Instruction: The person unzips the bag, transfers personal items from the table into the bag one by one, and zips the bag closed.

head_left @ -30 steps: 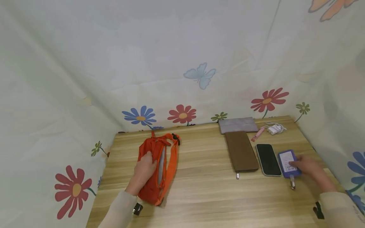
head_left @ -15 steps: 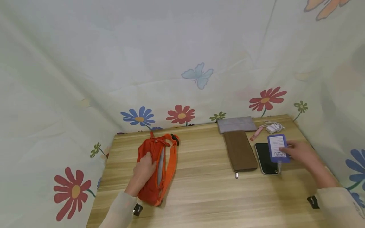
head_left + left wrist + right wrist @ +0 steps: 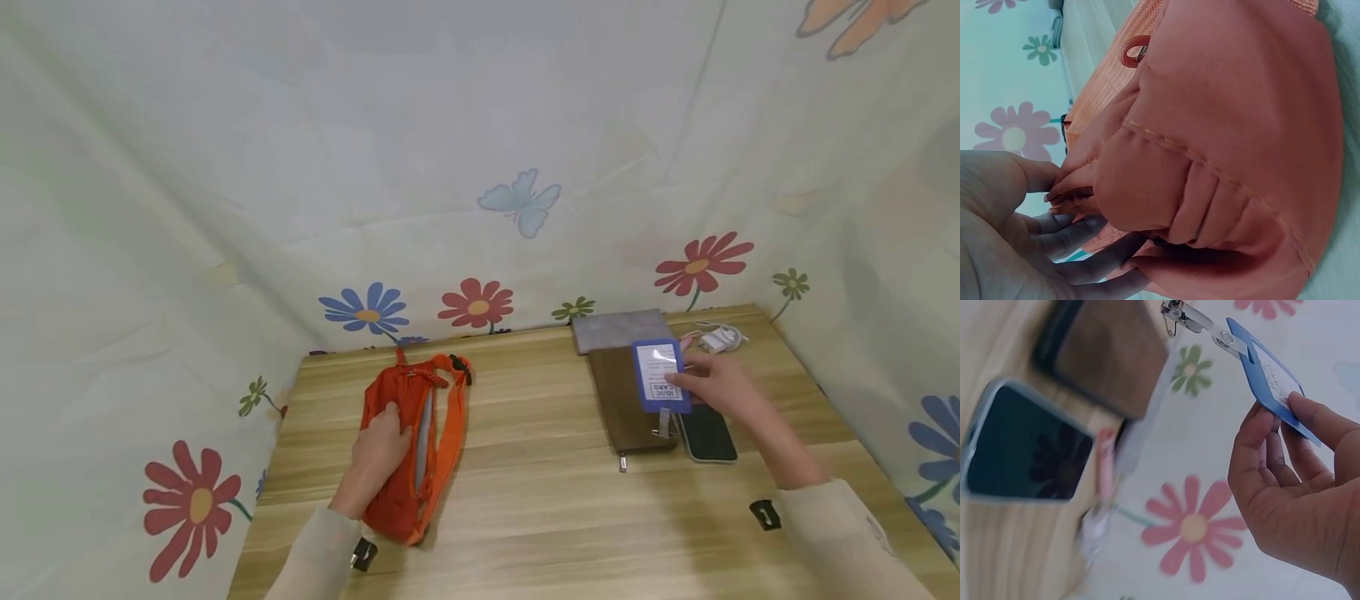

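Note:
On the left of the table lies an orange-red waist bag (image 3: 390, 492), its zip open along the right side with grey lining showing. My left hand (image 3: 381, 450) pinches a fold of the bag's fabric between thumb and fingers, as the left wrist view shows close up. With thumb and fingers my right hand (image 3: 720, 385) holds a blue ID card holder (image 3: 662, 375) by its edge, raised above a brown zip wallet (image 3: 618, 400). A metal clip on a clear strap (image 3: 1213, 330) hangs from the holder.
A smartphone (image 3: 708, 435) lies right of the wallet. Behind are a grey pouch (image 3: 618, 329), a small pink object (image 3: 1105, 462) and a white charger with cable (image 3: 722, 338). Black clips (image 3: 765, 514) sit on the wooden table (image 3: 540, 517); flowered cloth walls (image 3: 420, 208) surround it.
My right hand has lifted the ID card holder off the table and carried it left, past the smartphone to above the wallet. My left hand stays on the waist bag.

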The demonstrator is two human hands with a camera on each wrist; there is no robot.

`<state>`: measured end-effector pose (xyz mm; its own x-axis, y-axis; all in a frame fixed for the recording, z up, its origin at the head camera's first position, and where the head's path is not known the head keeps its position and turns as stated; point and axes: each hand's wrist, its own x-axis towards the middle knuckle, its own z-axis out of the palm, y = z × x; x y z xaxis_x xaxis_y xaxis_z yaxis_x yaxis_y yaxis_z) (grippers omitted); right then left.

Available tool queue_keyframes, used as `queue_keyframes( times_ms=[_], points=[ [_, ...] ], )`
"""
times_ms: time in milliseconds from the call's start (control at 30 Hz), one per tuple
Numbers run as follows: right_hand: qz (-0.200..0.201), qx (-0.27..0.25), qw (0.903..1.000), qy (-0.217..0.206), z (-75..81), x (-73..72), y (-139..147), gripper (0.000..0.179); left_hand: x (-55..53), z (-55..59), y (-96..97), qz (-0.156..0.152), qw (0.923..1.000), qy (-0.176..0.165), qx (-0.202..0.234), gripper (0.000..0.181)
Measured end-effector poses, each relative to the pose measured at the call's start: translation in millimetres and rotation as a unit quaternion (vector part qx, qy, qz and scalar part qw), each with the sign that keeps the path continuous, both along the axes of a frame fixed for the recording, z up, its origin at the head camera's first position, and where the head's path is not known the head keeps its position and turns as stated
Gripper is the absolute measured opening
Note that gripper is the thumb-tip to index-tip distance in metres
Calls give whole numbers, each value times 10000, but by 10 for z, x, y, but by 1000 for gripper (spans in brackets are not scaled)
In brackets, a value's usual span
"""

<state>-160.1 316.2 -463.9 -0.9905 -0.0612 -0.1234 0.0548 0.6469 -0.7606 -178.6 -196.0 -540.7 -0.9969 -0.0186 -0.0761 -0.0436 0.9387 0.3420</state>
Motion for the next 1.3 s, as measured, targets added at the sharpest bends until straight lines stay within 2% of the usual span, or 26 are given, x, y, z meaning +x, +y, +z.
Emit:
queue_keyframes(
  times_ms=[233,367,467,600,733,867,1000,1100,1233,1300],
  points=[
    [200,-335,9990,204,72,-56,-362,45,7,-50,-4,30,10000,-21,82,26],
    [324,-972,9945,202,90,-64,-499,36,12,-61,-1,54,10000,11,68,26],
    [394,-1299,9897,454,78,-53,-588,31,11,-61,-4,57,10000,-11,68,27],
    [363,-1317,9865,900,41,-57,-702,25,10,-70,-6,63,9999,-58,53,29],
    [323,-1418,9855,868,4,-79,-800,27,12,-66,-2,80,9999,-82,11,31],
    [500,-1496,9846,752,-46,-101,-893,29,15,-52,3,118,9999,-102,-6,33],
    [785,-2349,9686,238,-98,-119,-973,32,20,-47,2,114,9999,-99,6,34],
    [887,-3006,9495,-144,-129,-133,-1027,35,18,-56,-4,81,9999,-76,25,33],
    [941,-3615,9267,-418,-164,-145,-1091,38,8,-67,-16,63,10000,-13,45,32],
    [971,-3974,9107,-573,-181,-150,-1117,40,4,-65,-19,65,10000,21,51,32]
  ],
)
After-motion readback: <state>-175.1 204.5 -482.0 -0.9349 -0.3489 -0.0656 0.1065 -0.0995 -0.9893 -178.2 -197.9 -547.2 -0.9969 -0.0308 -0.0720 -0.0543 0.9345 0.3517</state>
